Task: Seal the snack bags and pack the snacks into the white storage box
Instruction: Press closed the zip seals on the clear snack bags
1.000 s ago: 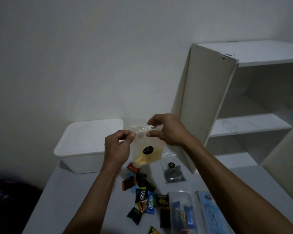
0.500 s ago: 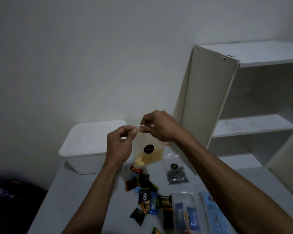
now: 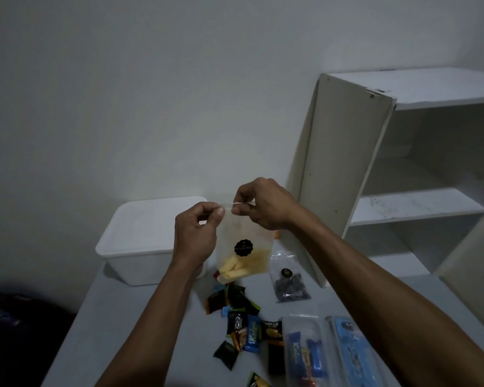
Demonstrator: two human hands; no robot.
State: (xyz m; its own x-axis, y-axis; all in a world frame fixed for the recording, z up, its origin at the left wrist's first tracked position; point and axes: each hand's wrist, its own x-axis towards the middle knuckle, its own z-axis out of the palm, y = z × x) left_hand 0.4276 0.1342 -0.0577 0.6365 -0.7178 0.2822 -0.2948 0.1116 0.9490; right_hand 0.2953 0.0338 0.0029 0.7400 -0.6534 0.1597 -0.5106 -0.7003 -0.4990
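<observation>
Above the grey table (image 3: 118, 325), just right of the lidded white storage box (image 3: 140, 236), the clear snack bag (image 3: 245, 247) of yellow pieces hangs upright, its top strip pinched at the left end by the left hand (image 3: 196, 236) and at the right end by the right hand (image 3: 263, 205). Against a second ago, the puffed mouth is now drawn flat and the hands sit closer, so the seal looks nearly pressed shut. Judged remaining: the dark-filled bag (image 3: 289, 286), loose wrapped snacks (image 3: 243, 325), box unopened.
</observation>
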